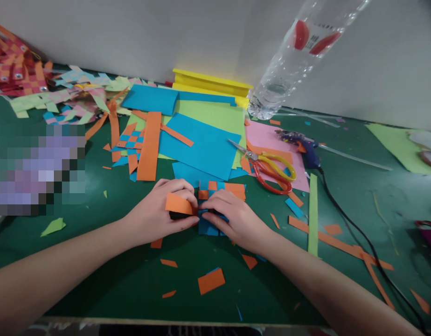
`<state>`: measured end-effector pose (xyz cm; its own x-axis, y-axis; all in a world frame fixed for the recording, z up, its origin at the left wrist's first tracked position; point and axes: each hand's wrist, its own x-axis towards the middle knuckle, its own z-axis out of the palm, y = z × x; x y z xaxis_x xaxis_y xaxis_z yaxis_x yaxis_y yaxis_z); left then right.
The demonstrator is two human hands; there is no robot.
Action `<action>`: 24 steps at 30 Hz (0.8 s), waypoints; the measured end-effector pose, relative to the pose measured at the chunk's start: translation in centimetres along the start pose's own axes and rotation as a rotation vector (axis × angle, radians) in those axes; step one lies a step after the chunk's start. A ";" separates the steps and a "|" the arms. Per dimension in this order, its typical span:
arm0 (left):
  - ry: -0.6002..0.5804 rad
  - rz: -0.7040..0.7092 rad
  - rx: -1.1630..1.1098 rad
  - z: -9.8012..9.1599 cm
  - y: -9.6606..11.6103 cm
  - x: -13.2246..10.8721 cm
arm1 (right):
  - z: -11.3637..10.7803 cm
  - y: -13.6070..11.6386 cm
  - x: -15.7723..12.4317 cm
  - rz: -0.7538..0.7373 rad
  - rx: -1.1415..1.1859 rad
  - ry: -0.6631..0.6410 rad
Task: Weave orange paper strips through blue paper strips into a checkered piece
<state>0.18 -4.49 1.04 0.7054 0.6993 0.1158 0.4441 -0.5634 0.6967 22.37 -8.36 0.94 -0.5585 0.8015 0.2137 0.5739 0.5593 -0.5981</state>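
Note:
Blue and orange paper strips form a woven paper piece (208, 227) at the middle front of the green table. My left hand (166, 210) is closed on an orange paper strip (178, 204), whose free end curls back over the fingers. The strip's other end reaches toward the weave, partly hidden by the fingertips. From the right, my right hand (232, 214) pinches the woven paper, fingers pressed together over its strips and covering part of it. The fingertips of both hands nearly meet at the weave's left edge.
Behind my hands lie blue paper sheets (198, 144) and an orange strip (149, 149). Scissors (271, 170) and a glue gun (308, 149) with a black cord lie right. A water bottle (299, 56) stands behind. Woven paper pieces (19, 70) are heaped far left; scraps litter the table.

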 end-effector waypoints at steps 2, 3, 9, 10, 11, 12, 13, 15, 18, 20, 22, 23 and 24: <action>-0.008 0.000 0.006 0.1 -0.1 0.1 | -0.1 0.0 0.0 0.023 0.027 -0.002; -0.007 0.001 0.009 0.1 -0.1 0.1 | -0.1 -0.1 0.0 0.031 0.035 -0.002; -0.025 0.063 0.026 -0.1 0.1 0.2 | 0.0 0.0 0.0 0.045 0.037 0.016; -0.031 0.080 0.028 -0.2 0.1 0.2 | 0.0 0.0 0.0 0.043 0.035 0.020; -0.035 0.097 0.028 -0.2 0.1 0.1 | 0.0 0.0 0.0 0.038 0.031 0.025; -0.038 0.110 0.030 -0.3 0.2 0.1 | 0.0 0.0 0.0 0.031 0.028 0.028; -0.034 0.119 0.030 -0.3 0.2 0.1 | 0.0 0.0 0.0 0.027 0.026 0.028; -0.016 0.139 0.023 -0.3 0.1 0.0 | 0.0 0.1 0.0 0.028 0.028 0.025; 0.014 0.171 -0.001 -0.2 -0.2 0.0 | -0.1 0.1 0.0 0.045 0.039 0.017; 0.022 0.183 -0.007 -0.1 -0.3 0.0 | -0.1 0.0 -0.1 0.071 0.050 0.007; 0.033 0.184 -0.004 -0.1 -0.2 0.0 | -0.2 -0.1 -0.1 0.113 0.064 -0.004; 0.037 0.182 -0.002 -0.1 -0.2 0.0 | -0.2 -0.2 -0.1 0.136 0.073 -0.007; 0.038 0.174 0.002 -0.2 -0.2 0.0 | -0.2 -0.2 -0.1 0.156 0.082 -0.009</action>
<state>0.00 -4.34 1.06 0.7501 0.6075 0.2615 0.3181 -0.6780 0.6626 22.45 -8.54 1.23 -0.4718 0.8753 0.1063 0.6035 0.4085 -0.6848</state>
